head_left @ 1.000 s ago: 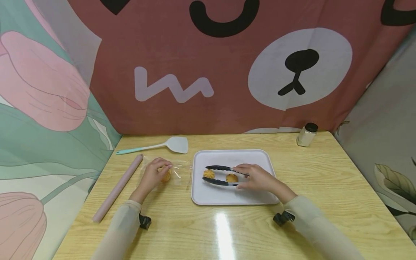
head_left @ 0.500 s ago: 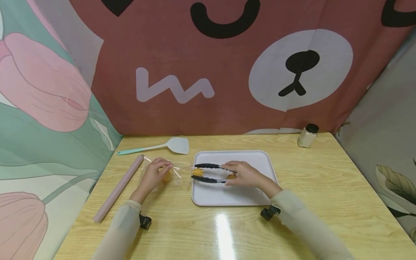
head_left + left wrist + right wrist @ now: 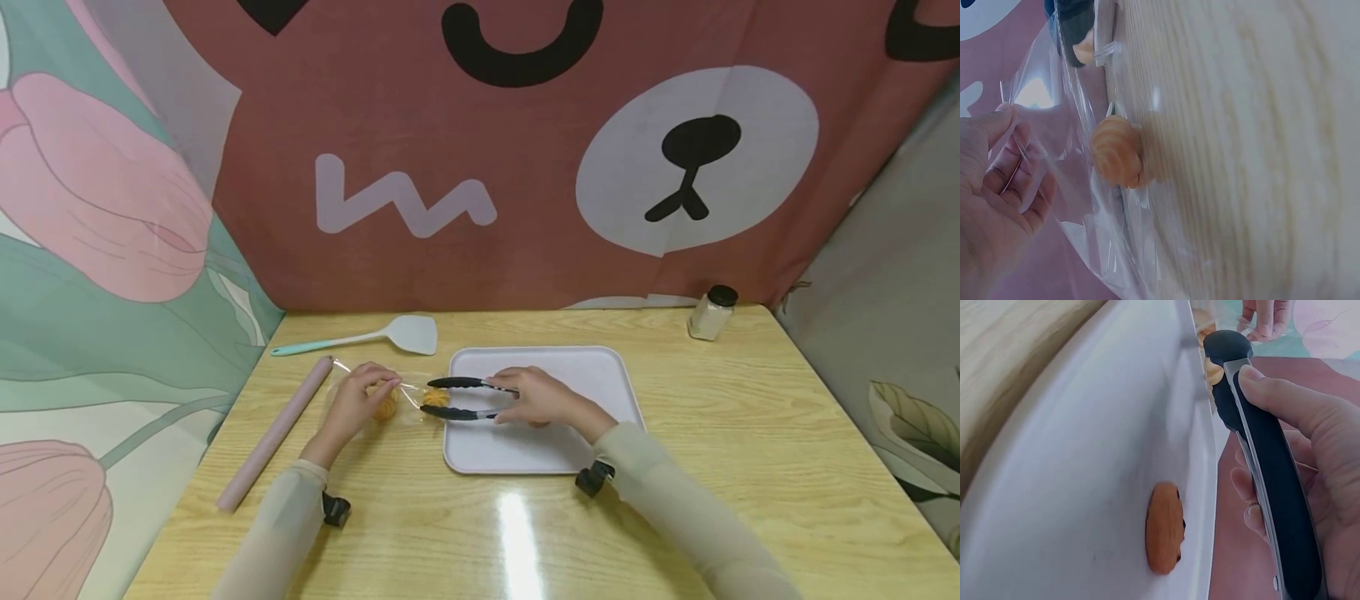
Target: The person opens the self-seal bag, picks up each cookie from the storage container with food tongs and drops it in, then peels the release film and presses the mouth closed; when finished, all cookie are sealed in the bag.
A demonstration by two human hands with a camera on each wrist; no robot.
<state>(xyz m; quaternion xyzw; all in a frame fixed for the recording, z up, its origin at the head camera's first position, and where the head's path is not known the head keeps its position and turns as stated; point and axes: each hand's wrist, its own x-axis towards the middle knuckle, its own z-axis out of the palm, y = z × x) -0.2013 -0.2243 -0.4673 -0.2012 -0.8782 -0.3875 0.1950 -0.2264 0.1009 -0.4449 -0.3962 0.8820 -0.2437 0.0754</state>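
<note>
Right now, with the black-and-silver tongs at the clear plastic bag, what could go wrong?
The golden ridged cookie could slip: it sits at the tips of the black-and-silver tongs, past the edge of the white rectangular tray.

The clear plastic bag could snag those tips: its thin film, pinched by the left hand, lies right by them; contact is unclear.

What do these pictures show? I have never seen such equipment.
No robot, just a person's left hand and right hand. The wide picture is from a camera worn on the head; the close ones, from the wrists. The left pinches a clear plastic bag holding a golden ridged pastry. The right holds black-and-silver tongs, another golden pastry between their arms. A brown, dark-spotted cookie lies on the white rectangular tray. Also on the wooden table: a white-and-turquoise spatula, a pink cylindrical rod, a clear jar with black lid.
</note>
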